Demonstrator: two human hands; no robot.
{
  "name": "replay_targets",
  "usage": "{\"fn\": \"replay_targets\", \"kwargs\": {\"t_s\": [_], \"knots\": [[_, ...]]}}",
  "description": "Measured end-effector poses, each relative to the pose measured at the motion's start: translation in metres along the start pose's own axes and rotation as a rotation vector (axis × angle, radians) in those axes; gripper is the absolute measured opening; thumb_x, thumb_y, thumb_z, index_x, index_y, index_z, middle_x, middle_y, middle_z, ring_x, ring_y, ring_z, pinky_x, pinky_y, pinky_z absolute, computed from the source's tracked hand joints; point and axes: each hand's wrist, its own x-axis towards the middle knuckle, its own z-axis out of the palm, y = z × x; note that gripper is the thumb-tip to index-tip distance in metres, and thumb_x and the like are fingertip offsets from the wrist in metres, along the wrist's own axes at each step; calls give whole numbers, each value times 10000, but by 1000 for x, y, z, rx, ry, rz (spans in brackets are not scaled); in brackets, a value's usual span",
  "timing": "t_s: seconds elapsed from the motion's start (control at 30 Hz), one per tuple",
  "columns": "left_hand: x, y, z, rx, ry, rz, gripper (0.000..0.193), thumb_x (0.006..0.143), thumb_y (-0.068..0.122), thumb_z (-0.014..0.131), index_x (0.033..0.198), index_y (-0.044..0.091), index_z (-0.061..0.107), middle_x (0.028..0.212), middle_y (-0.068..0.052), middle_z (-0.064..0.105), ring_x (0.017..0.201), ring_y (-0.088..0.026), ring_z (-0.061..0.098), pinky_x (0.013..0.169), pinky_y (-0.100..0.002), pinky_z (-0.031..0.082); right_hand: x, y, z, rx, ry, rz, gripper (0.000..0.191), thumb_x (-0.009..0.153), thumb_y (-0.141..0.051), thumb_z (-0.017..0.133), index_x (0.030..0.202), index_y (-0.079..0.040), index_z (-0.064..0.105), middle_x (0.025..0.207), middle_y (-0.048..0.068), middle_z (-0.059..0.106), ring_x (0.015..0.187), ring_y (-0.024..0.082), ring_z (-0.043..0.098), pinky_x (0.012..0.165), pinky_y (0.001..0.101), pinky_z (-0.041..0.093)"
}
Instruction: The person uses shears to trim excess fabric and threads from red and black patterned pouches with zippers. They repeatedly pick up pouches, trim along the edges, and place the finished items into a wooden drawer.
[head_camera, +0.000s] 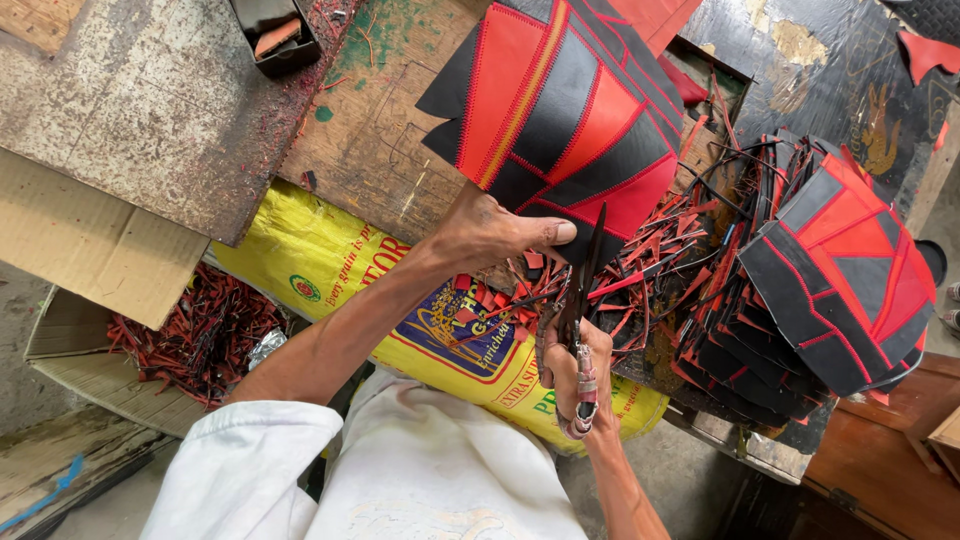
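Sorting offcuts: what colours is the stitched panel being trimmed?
Head view: stitched panel is black and red.

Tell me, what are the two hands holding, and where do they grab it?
Left hand pinches the red-and-black stitched panel at its lower edge; right hand grips scissors by the handles.

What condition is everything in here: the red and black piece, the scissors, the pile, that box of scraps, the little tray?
Stitched panel: held up by the left hand, edge at the blades.
Scissors: in the right hand, blades nearly closed.
Stack of panels: piled, leaning.
Cardboard box: open, holding red and black offcuts.
Small black tray: open.
Yellow sack: full, lying sideways.
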Motion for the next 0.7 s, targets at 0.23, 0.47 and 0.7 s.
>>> {"fn": "replay_targets", "kwargs": {"t_s": [0.23,0.47,0.7], "knots": [[4,-11,-5,3,27,-32,517,849,-20,796,1314,-40,569,1168,-126,712,944,-216,752,738,-347,713,-3,-1,3,35,-39,36,37,769,-59,508,788,-27,512,610,35,514,472,106,477,431,272,382],[6,-15,-12,313,115,141,509,845,98,878,1276,-22,635,1192,-91,722,1031,-140,710,904,-291,641,-15,-1,10,-6,29,97,36,746,-37,500,775,-16,496,595,37,499,442,117,460,407,284,382],[7,-17,-15,281,100,162,514,859,114,879,1294,-22,640,1217,-77,716,1077,-147,697,966,-304,620,-21,4,10,9,34,122,67,791,-59,507,734,-23,512,542,30,480,404,112,463,381,274,371]]}}
